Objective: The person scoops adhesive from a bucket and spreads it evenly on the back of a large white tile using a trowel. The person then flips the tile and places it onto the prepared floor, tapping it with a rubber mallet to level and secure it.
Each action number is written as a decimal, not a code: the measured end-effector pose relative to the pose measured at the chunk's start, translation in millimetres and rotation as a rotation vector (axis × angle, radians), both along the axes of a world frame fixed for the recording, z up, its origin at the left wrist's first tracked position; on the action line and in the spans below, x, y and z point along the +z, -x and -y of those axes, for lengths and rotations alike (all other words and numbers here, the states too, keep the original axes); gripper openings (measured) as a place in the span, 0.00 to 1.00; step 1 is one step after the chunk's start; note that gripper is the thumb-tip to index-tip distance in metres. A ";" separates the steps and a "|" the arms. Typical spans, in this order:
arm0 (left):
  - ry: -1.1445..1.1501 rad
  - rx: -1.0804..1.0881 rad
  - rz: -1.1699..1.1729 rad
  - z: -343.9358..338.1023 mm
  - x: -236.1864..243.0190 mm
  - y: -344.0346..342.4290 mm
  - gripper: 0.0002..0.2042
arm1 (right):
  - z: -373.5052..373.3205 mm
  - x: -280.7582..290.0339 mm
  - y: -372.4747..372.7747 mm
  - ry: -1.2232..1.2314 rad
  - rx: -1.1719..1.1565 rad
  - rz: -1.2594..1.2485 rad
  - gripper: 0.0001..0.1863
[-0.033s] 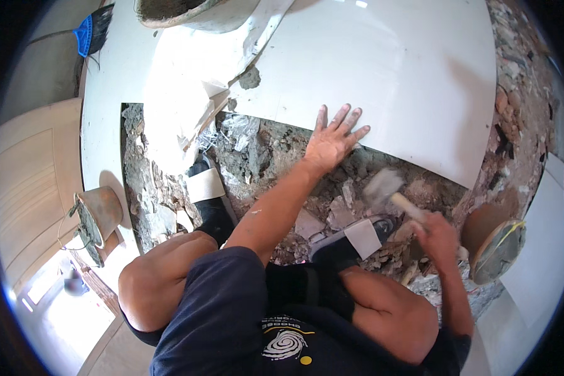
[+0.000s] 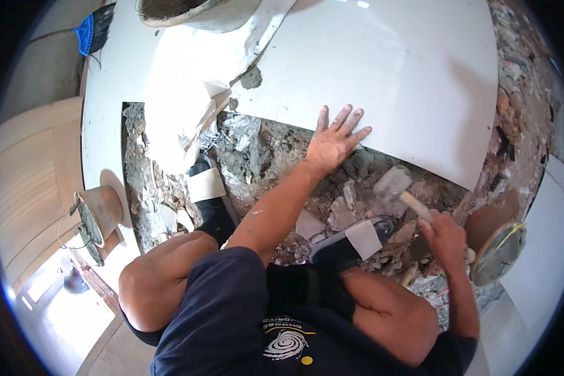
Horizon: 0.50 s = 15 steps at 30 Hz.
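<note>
My left hand (image 2: 332,145) lies with fingers spread on the near edge of a large white tile (image 2: 382,81). Its palm reaches over the edge, where broken rubble (image 2: 341,210) begins. To the right, my right hand (image 2: 446,237) is closed around the light handle of a mallet (image 2: 395,183). The mallet's pale, dusty head is slightly blurred and hangs above the rubble, just short of the tile's near edge. A lump of grey mortar (image 2: 251,78) sits on the tile beside a white sheet (image 2: 188,81).
My sandalled feet stand in the rubble, the right sandal (image 2: 363,239) near the mallet. A mortar bucket (image 2: 498,250) tilts at the right, another bucket (image 2: 100,216) at the left. A large basin (image 2: 194,14) stands at the far side. A blue broom (image 2: 93,31) is far left.
My right hand and the mallet have shifted slightly to the right, and the mallet's head is less smeared. My left hand stays on the tile.
</note>
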State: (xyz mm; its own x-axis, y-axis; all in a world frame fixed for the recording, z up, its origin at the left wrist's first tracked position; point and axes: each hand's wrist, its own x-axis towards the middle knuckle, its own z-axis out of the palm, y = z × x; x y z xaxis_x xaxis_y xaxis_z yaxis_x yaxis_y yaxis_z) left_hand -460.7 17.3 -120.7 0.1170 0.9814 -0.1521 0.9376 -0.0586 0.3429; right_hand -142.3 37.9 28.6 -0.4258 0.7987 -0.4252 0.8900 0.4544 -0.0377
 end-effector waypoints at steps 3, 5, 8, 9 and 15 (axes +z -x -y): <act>-0.001 -0.008 -0.011 -3.3 -2.1 3.3 0.24 | -38.1 16.2 1.5 0.366 0.221 0.138 0.23; 0.025 -0.011 0.006 -4.6 -1.8 5.3 0.24 | -51.7 15.2 10.5 0.360 0.435 0.178 0.21; 0.012 -0.017 0.002 -6.1 -2.9 8.4 0.24 | -58.0 10.7 23.0 0.312 0.434 0.212 0.21; 0.031 -0.020 0.018 -4.9 -3.7 7.7 0.24 | -56.9 9.9 25.6 0.234 0.389 0.157 0.21; -0.089 0.034 0.049 -2.0 -13.1 5.1 0.28 | -47.6 9.9 30.3 0.383 0.472 0.105 0.20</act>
State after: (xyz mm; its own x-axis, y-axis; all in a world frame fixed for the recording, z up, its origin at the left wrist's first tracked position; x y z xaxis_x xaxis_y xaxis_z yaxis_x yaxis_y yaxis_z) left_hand -465.9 19.3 -133.8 0.0885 0.9943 -0.0588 0.9219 -0.0594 0.3828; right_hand -172.5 85.6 38.5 -0.6364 0.3163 -0.7035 0.6040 0.7717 -0.1994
